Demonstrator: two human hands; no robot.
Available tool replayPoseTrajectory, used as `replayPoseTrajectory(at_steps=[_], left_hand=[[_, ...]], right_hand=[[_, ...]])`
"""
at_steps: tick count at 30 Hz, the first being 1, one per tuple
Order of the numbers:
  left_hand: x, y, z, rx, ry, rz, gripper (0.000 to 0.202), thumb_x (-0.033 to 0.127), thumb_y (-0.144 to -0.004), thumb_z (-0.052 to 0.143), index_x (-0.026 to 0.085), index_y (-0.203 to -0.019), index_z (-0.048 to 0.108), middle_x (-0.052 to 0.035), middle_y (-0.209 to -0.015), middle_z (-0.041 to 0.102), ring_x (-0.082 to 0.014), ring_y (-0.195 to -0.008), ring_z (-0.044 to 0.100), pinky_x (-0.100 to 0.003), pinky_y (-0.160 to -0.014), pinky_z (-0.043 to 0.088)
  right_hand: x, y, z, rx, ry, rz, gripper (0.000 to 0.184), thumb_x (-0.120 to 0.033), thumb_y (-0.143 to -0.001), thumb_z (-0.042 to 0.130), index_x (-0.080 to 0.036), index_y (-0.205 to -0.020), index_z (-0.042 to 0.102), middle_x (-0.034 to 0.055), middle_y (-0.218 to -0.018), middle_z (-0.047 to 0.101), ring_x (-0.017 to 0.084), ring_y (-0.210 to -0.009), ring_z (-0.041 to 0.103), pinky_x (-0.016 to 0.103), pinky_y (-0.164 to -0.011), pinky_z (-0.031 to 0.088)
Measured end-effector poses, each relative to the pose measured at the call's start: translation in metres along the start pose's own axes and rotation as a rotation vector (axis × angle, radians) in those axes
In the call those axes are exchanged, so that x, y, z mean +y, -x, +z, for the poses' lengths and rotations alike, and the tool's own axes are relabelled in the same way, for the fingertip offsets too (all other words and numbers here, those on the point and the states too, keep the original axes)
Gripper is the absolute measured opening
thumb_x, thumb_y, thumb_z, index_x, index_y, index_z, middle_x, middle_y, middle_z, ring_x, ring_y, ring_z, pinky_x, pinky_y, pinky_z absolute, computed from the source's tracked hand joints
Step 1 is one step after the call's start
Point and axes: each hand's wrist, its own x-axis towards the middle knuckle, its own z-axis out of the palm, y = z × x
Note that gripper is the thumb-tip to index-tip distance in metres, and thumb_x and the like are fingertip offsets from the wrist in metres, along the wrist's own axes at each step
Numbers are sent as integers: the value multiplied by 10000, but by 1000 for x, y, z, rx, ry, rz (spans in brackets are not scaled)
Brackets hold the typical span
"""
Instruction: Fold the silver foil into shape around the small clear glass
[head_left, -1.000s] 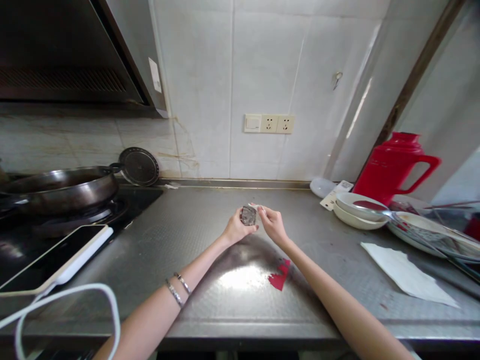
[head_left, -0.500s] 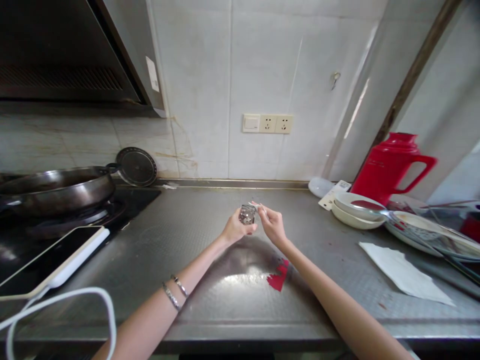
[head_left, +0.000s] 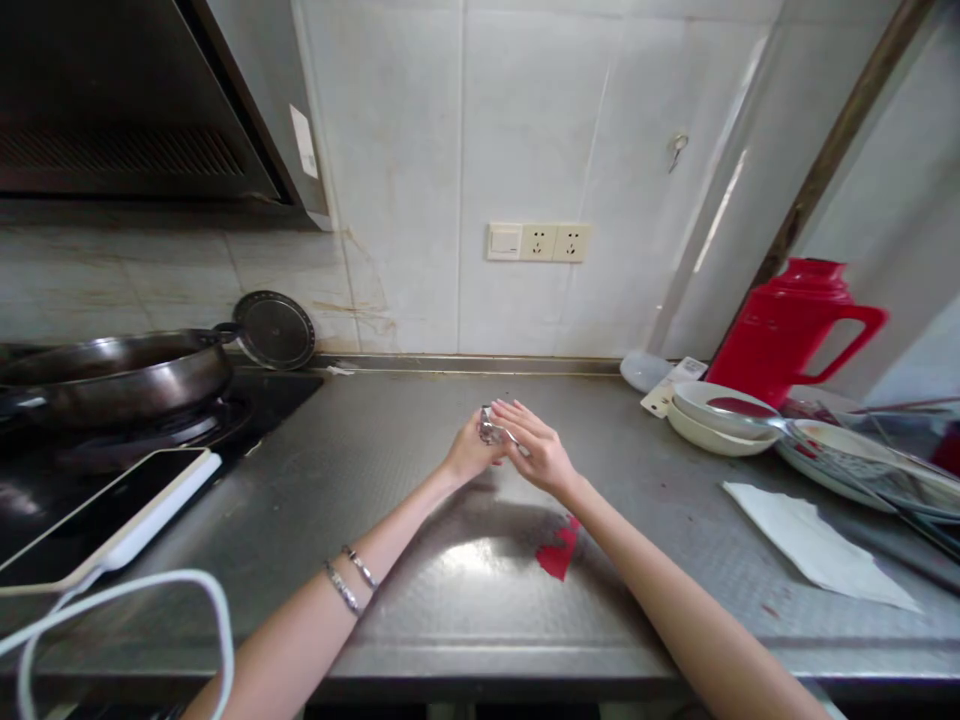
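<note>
My left hand (head_left: 466, 452) is wrapped round a small clear, patterned glass piece (head_left: 489, 428) above the steel counter. It looks like a little jar, but fingers cover much of it. Close against its right side is my right hand (head_left: 541, 450), fingers long and together, reaching over the glass. A thin silvery-white strip (head_left: 511, 437) shows between the right thumb and fingers; its kind cannot be made out. Below the hands, a torn red scrap (head_left: 558, 550) lies on the counter.
A pan (head_left: 112, 375) sits on the stove at left, with a phone (head_left: 97, 520) and its white cable (head_left: 214, 590) nearer. To the right are a red thermos flask (head_left: 791, 330), stacked bowls (head_left: 720, 430), plates (head_left: 825, 480) and a white paper napkin (head_left: 817, 545).
My right hand has turned and moved left over the glass piece, its fingers going from a pinch to lying straight across it. The glass piece is more covered now.
</note>
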Motion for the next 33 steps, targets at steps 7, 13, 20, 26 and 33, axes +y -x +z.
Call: replayPoseTrajectory(at_steps=[7, 13, 20, 26, 33], left_hand=[[6, 4, 3, -20, -40, 17, 638, 362, -640, 769, 184, -1193, 505, -25, -881, 638, -115, -663, 584, -190, -487, 499], [-6, -1, 1, 36, -32, 68, 654, 333, -597, 799, 161, -1165, 522, -38, -889, 652, -122, -684, 594, -222, -576, 498], [-22, -9, -1, 44, 47, 139, 636, 326, -553, 815, 150, -1076, 499, -30, -875, 634, -115, -690, 583, -214, -585, 478], [-17, -5, 1, 58, 33, 67, 637, 354, -582, 811, 148, -1094, 493, -33, -881, 640, -106, -652, 580, -221, -573, 469], [-28, -11, -5, 118, -20, 125, 683, 272, -505, 857, 130, -1076, 509, -82, -929, 666, -173, -808, 625, -282, -723, 498]], right_hand=[[6, -2, 4, 172, -174, 321, 316, -287, -941, 413, -231, -1075, 694, 52, -1112, 694, 232, -1083, 634, 487, -1022, 456], [1, -2, 6, 167, -152, 272, 315, -275, -941, 417, -226, -1094, 688, 61, -1153, 673, 230, -1117, 613, 470, -1032, 450], [2, -5, -5, -25, 28, -130, 361, -186, -895, 482, -193, -1240, 587, 100, -1230, 627, 221, -1226, 528, 479, -1060, 422], [10, -4, -6, 30, 23, -25, 339, -175, -909, 449, -214, -1198, 620, 92, -1207, 643, 220, -1175, 572, 485, -1052, 430], [-2, -3, 2, -13, 15, -72, 365, -179, -896, 490, -219, -1246, 584, 89, -1239, 622, 227, -1220, 532, 491, -1062, 420]])
